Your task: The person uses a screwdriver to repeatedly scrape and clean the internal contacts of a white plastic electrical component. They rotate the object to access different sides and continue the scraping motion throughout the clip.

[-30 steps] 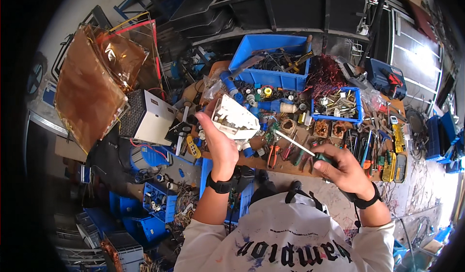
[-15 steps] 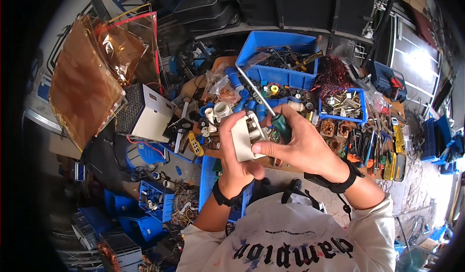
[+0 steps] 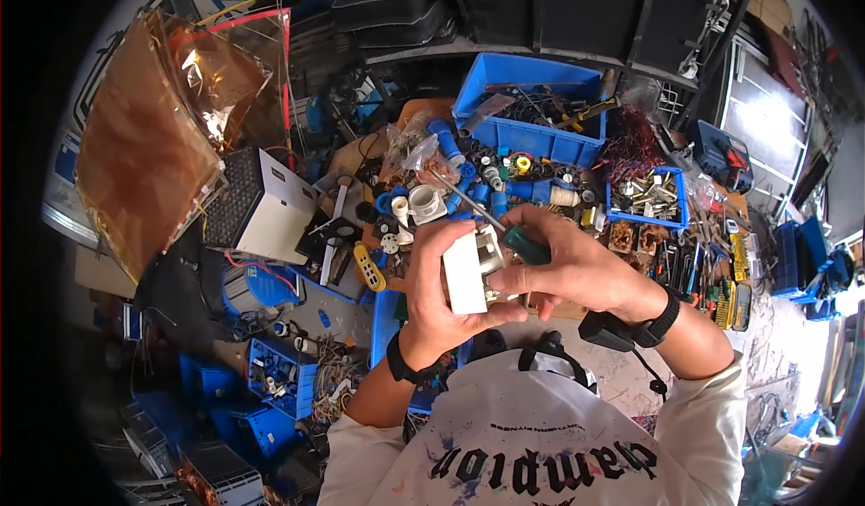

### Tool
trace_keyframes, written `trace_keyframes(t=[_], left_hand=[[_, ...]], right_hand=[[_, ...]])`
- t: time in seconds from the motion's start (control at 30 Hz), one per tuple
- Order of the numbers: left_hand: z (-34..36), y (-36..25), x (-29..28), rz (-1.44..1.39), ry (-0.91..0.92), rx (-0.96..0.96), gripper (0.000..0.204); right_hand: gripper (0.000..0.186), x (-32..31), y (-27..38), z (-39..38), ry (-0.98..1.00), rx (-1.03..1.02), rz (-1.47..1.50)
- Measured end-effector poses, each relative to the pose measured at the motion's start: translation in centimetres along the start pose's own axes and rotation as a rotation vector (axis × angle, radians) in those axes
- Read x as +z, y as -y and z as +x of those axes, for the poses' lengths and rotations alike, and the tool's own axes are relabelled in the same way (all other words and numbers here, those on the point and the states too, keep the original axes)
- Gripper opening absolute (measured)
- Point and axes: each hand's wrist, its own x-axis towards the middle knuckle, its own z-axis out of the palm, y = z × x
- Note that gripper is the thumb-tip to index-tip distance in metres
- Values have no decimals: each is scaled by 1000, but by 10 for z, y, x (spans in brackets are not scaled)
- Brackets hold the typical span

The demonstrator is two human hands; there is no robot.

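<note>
A cream plastic housing (image 3: 463, 276) with recesses in its right side sits in my left hand (image 3: 425, 291), whose fingers wrap round its outer edge. A screwdriver with a dark green handle (image 3: 527, 246) is gripped in my right hand (image 3: 586, 276). Its long metal shank points up and left, away from the housing and over the bench. My right thumb rests at the open, recessed side of the housing. What the thumb touches inside the recess is too small to make out.
Behind my hands the bench carries white pipe fittings (image 3: 425, 203), a yellow socket strip (image 3: 369, 268), a big blue crate (image 3: 532, 136) of tools and a small blue tray (image 3: 680, 210) of metal parts. Several hand tools lie at the right; a white-sided box (image 3: 281, 213) stands left.
The housing has turned in my left hand and shifted slightly right. The screwdriver's shank has swung lower, to a flatter angle. My right hand has moved a little right and stays against the housing.
</note>
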Motion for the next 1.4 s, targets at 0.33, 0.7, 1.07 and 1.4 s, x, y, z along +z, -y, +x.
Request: trace_keyframes(t=[0.33,0.7,1.07,1.4], left_hand=[[-6,21,-9,-178,174,-208,99],[5,5,0,-919,115,-675,121],[0,8,-19,-956,338,-613,114],[-2,10,-14,-733,336,-419,107]], right_hand=[[59,10,-7,11,-111,52,8],[46,18,-11,5,-326,-460,-524],[50,13,1,-9,-207,-517,-593],[50,-2,-10,-3,-158,-466,-508]])
